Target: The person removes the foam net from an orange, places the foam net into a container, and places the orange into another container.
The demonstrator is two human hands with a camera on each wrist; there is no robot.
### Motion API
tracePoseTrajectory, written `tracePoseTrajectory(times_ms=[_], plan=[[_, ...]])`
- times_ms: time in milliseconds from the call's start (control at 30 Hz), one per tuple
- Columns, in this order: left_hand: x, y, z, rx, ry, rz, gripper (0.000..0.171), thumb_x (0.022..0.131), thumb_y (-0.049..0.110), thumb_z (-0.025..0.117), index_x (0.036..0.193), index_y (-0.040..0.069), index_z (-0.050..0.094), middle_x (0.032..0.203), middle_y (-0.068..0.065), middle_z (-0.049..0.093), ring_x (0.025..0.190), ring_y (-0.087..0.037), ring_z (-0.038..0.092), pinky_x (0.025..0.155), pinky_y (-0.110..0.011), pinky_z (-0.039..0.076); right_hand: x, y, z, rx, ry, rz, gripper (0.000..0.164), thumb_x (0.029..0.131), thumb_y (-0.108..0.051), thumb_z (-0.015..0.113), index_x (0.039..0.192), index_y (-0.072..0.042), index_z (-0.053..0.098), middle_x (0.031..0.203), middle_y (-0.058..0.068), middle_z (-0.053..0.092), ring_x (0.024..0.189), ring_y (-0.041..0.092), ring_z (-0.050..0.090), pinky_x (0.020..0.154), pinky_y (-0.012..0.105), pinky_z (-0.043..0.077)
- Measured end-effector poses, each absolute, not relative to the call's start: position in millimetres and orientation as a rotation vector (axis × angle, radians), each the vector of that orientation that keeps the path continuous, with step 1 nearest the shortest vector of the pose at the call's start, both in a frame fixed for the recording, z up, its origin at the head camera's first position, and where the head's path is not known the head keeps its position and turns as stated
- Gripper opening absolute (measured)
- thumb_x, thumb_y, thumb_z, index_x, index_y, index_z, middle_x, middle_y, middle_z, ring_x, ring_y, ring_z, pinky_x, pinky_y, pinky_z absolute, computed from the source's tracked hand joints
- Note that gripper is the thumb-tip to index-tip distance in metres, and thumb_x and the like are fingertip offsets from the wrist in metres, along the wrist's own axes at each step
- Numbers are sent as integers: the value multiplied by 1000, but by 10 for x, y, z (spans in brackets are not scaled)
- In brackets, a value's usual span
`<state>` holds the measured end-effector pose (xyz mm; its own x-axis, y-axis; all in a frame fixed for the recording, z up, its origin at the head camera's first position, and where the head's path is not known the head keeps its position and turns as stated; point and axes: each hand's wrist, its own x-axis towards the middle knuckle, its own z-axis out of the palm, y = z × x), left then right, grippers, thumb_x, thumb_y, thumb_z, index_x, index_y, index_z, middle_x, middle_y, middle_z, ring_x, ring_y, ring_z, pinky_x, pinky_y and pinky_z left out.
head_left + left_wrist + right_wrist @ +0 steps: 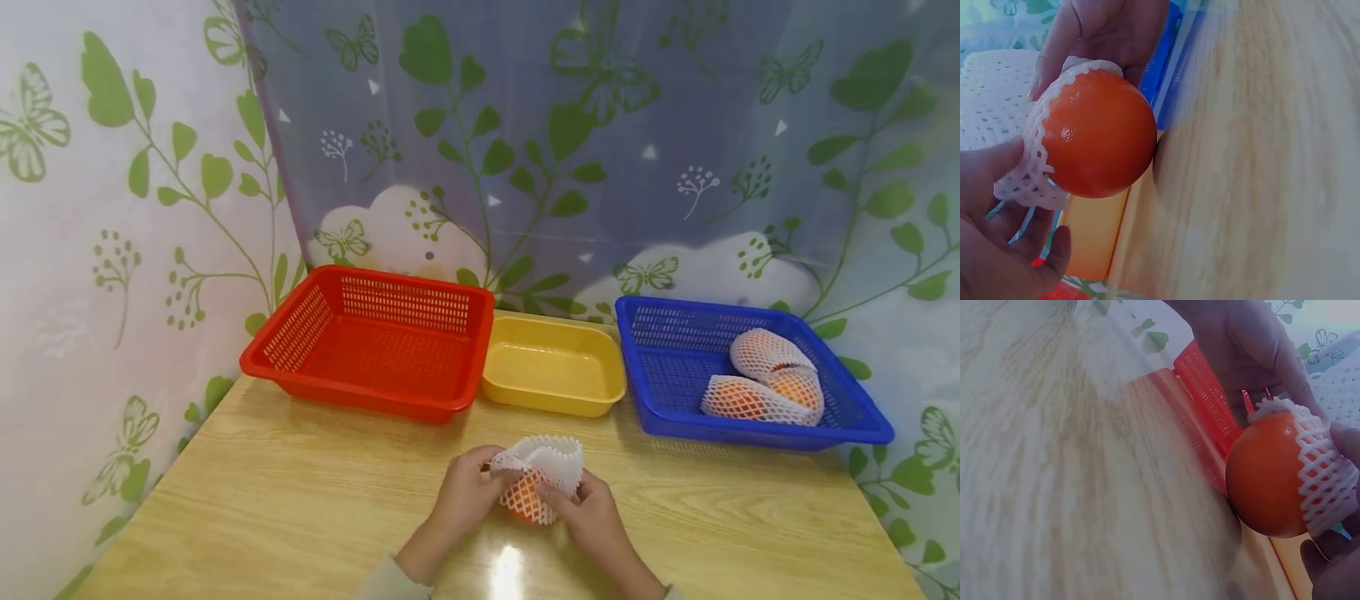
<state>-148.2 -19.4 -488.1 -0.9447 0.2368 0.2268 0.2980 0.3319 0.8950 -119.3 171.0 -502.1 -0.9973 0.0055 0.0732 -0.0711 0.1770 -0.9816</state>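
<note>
Blue-grey leaf-and-butterfly backdrop behind a pale wood-grain table with a bright light reflection

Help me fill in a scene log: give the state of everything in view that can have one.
Orange fruit: partly inside the foam net, underside bare.
Foam net: around part of the fruit, extending beyond it.
Left grip: holding the net.
Right grip: holding the net.
Red basket: upright, open-topped.
Yellow tray: upright, open-topped.
Blue basket: upright, holding netted fruit.

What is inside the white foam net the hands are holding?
A round orange fruit: its bare end pokes out in both wrist views, and orange shows through the foam net. The rest is covered.
</note>
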Motion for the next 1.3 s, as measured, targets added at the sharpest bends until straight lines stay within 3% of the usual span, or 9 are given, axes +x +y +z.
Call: tracePoseTrajectory(times_ms=[200,333,633,833,1000,1167,1300], plan=[[-1478,-206,-4897,-624,-2566,-1741,36,87,32,73,116,10,67,116,-4,67,108,-20,61,89,-35,52,-1211,1700,-5015,14,-2354,1917,23,84,-8,75,104,2,70,102,10,72,96,7,65,86,23,50],[-1475,-209,-4913,-726,-2600,-1745,48,87,39,72,124,10,63,124,-6,63,114,-21,58,96,-37,49,-1225,1690,-5001,-16,-2324,1910,20,82,-7,76,99,2,72,97,9,73,94,8,65,84,23,51],[-1471,-192,-4912,-705,-2591,-1814,47,85,33,75,124,10,63,126,-5,62,116,-21,57,93,-31,50,-1276,1665,-4963,-101,-2173,1863,15,82,-3,76,94,6,72,88,4,73,85,6,65,74,20,54],[-1488,-192,-4927,-732,-2605,-1811,50,84,33,77,127,11,62,130,-5,61,119,-21,56,99,-34,47,-1290,1649,-4939,-88,-2177,1879,16,83,-4,76,95,6,72,87,9,72,79,6,64,70,21,54],[-1502,-187,-4930,-717,-2606,-1767,49,85,32,76,126,9,63,128,-7,62,118,-23,57,94,-32,50,-1305,1660,-4919,-82,-2201,1903,25,84,-7,76,102,8,68,95,14,72,84,8,66,73,22,55],[-1483,-191,-4906,-664,-2601,-1761,45,85,29,76,123,8,64,125,-8,63,115,-24,59,90,-28,52,-1290,1694,-4942,1,-2149,1942,34,86,-2,72,117,6,62,107,4,69,98,7,65,85,21,53],[-1468,-186,-4885,-609,-2542,-1783,33,86,21,75,116,6,68,115,-7,67,107,-23,62,87,-31,53,-1268,1716,-4944,61,-2053,1963,34,89,5,64,121,11,56,105,-7,68,98,5,64,85,19,52]])
